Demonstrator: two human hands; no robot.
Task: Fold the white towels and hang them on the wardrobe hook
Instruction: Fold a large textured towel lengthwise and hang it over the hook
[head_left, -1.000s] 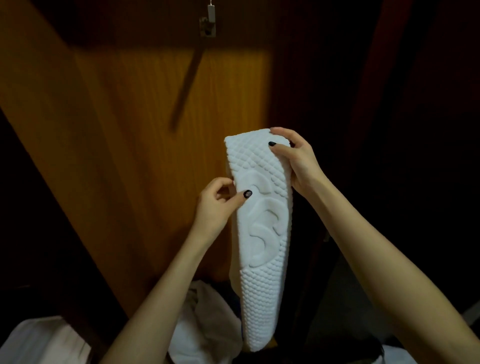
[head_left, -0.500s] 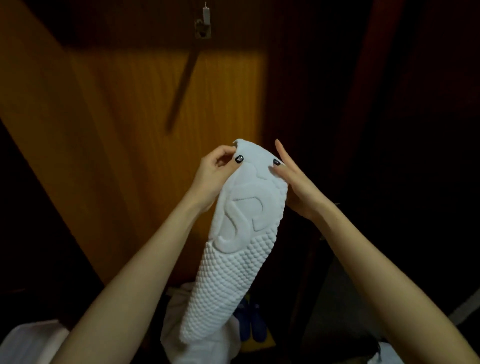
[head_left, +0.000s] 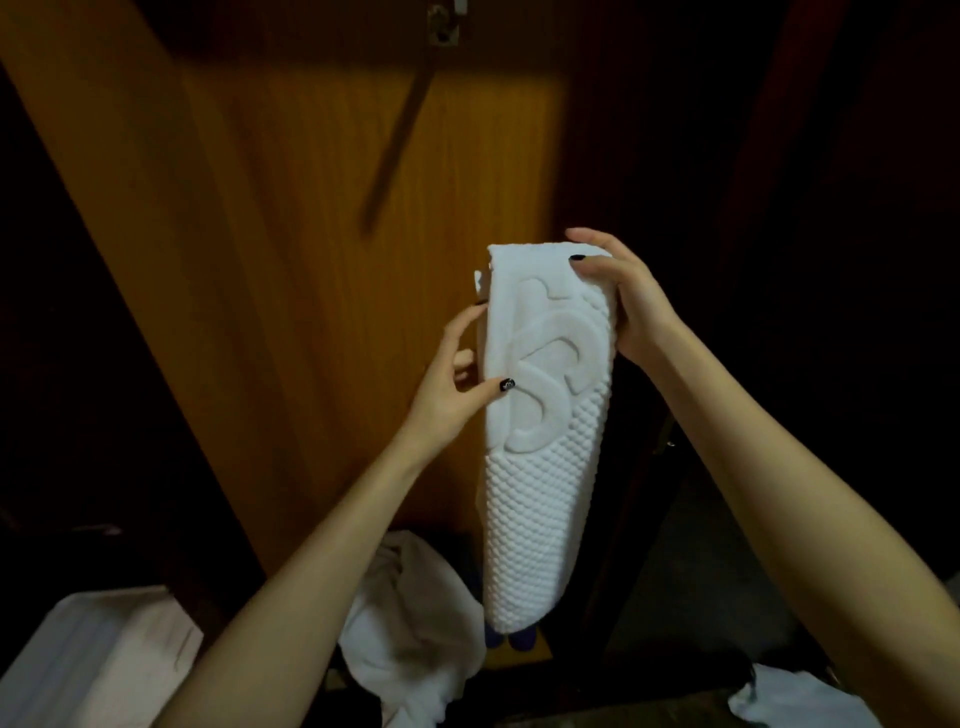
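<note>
Towel (head_left: 545, 467) folded, hanging upright, right grip (head_left: 623, 306) clasping top edge, left grip (head_left: 447, 384) pinching left edge, hook (head_left: 444, 23) well above

Left forearm (head_left: 311, 561) and right forearm (head_left: 779, 493) are bare. Nails wear black polish; the thumbnail (head_left: 506, 385) of the left grip (head_left: 447, 384) bears a small pale design.

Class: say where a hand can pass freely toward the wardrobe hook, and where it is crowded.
Free: bare wooden door panel between hook and folded towel. Crowded: below, a crumpled white towel heaped by its lower end.
</note>
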